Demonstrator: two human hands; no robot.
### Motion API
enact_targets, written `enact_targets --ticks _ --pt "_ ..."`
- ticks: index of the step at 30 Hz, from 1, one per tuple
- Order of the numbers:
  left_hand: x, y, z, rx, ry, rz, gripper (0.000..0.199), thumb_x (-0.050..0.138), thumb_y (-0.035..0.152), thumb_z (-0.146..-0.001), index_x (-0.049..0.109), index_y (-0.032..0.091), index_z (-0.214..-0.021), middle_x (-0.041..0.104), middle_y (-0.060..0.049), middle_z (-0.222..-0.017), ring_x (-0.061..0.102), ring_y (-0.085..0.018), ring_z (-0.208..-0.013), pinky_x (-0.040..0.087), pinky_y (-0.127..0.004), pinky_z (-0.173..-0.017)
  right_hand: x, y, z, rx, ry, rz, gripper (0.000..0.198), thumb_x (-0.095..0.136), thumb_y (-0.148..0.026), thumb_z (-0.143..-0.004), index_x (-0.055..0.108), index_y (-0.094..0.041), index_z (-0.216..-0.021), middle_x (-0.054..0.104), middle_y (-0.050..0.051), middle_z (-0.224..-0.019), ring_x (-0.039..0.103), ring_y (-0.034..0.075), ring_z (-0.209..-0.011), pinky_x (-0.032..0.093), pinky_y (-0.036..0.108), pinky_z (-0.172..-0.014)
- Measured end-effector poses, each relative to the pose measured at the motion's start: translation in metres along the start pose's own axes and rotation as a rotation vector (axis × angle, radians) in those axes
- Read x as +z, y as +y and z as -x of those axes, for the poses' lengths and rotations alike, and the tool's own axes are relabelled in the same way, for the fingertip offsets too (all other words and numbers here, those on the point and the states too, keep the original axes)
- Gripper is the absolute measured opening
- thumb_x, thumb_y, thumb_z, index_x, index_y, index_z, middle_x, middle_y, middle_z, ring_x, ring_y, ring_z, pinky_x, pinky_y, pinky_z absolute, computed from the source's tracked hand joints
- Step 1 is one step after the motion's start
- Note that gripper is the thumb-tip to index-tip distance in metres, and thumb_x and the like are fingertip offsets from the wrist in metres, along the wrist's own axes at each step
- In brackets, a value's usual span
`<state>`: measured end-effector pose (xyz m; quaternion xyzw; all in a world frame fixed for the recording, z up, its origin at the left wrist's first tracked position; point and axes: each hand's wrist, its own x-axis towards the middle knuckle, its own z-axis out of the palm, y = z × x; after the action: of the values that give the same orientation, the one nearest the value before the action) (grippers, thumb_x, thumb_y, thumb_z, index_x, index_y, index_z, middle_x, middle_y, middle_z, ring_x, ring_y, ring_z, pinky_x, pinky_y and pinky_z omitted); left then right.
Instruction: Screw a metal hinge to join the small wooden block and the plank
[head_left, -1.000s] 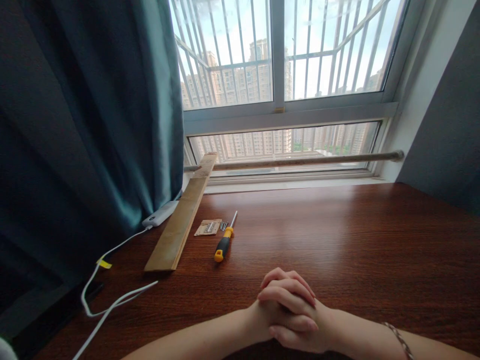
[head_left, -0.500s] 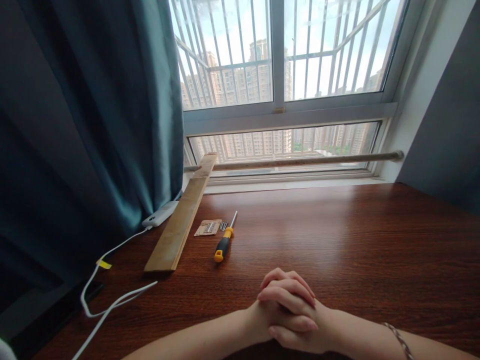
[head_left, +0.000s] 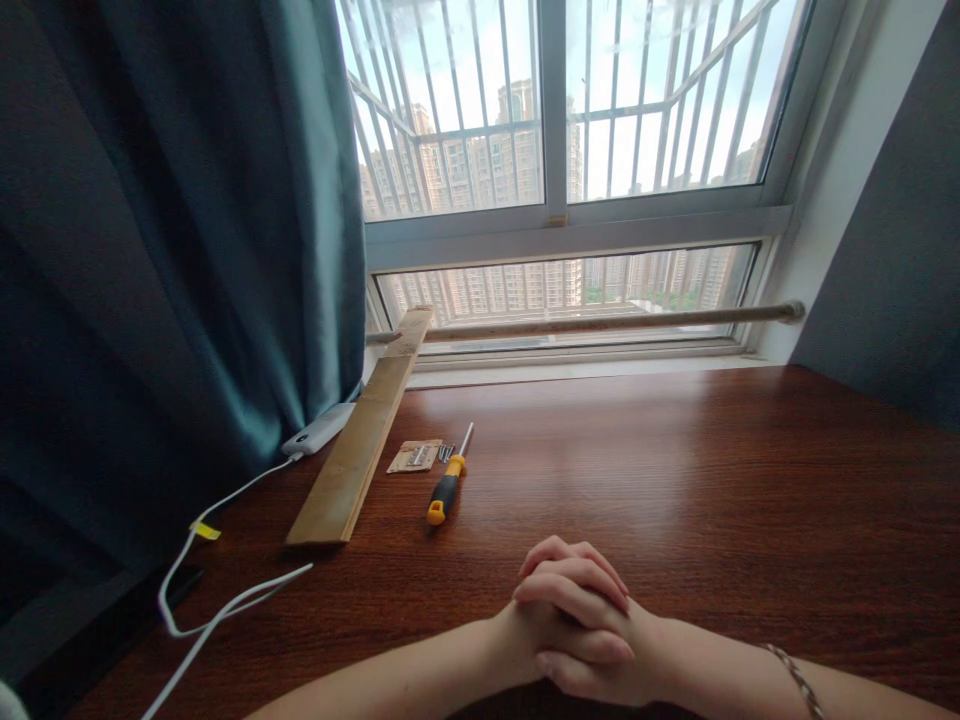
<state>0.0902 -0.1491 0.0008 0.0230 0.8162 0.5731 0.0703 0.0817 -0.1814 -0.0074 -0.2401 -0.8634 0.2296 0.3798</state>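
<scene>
A dark reddish wood-grain bench (head_left: 712,480) runs up to one barred window (head_left: 555,120), with one horizontal pole (head_left: 630,322) just beyond its far edge and a blue curtain (head_left: 225,200) along its left edge. Toward the near edge, the left hand (head_left: 534,625) and right hand (head_left: 622,668) are clasped, their fingers (head_left: 566,594) laced together. One yellow-and-black screwdriver (head_left: 446,488) lies left of centre, shaft toward the far edge. Beside it are several screws (head_left: 446,453), too small to count, and one brown card (head_left: 415,457). One long board (head_left: 345,450) slants past the far edge.
</scene>
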Motion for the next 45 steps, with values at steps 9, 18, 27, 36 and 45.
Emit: enact_targets --ticks 9,18,27,36,45 --pt "0.01 0.012 0.001 -0.101 0.184 -0.028 0.036 0.039 0.0 -0.081 0.058 0.026 -0.099 0.06 0.005 -0.106 0.045 -0.016 -0.119 0.031 -0.026 -0.104 -0.002 -0.002 -0.001 0.002 0.007 -0.002 0.048 0.057 -0.026 -0.071 0.048 -0.022 -0.118 0.047 0.007 -0.109 0.047 0.021 -0.104 0.047 0.036 -0.086" --pt "0.009 0.014 -0.001 -0.104 0.223 0.002 0.028 0.033 0.013 -0.089 0.059 0.024 -0.09 0.06 0.004 -0.092 0.051 -0.014 -0.112 0.034 -0.026 -0.102 -0.002 -0.003 -0.001 0.02 -0.012 0.005 0.048 0.058 -0.025 -0.07 0.049 -0.021 -0.117 0.047 0.008 -0.11 0.046 0.02 -0.105 0.047 0.035 -0.087" --pt "-0.006 -0.006 -0.009 -0.056 -0.041 0.025 0.026 0.035 0.021 -0.086 0.059 0.026 -0.095 0.059 0.002 -0.093 0.05 -0.015 -0.111 0.042 -0.025 -0.094 -0.001 0.0 0.002 0.015 -0.014 0.0 0.051 0.058 -0.024 -0.069 0.047 -0.021 -0.119 0.045 0.007 -0.112 0.044 0.02 -0.107 0.045 0.034 -0.089" --pt "-0.035 -0.046 -0.036 0.188 -0.577 0.259 0.073 -0.009 0.038 -0.083 0.056 0.023 -0.11 0.051 -0.006 -0.104 0.038 -0.027 -0.117 0.034 -0.044 -0.098 0.001 0.002 0.002 0.004 -0.01 -0.013 0.049 0.055 -0.026 -0.071 0.047 -0.021 -0.119 0.047 0.007 -0.11 0.044 0.02 -0.107 0.044 0.035 -0.089" --pt "-0.029 -0.058 -0.047 0.302 -0.812 0.206 0.068 0.005 0.054 -0.076 0.057 0.025 -0.109 0.052 -0.005 -0.097 0.041 -0.029 -0.11 0.036 -0.047 -0.092 0.0 0.001 0.001 0.019 -0.01 -0.009 0.049 0.056 -0.027 -0.07 0.048 -0.021 -0.118 0.046 0.008 -0.11 0.044 0.021 -0.106 0.045 0.035 -0.088"
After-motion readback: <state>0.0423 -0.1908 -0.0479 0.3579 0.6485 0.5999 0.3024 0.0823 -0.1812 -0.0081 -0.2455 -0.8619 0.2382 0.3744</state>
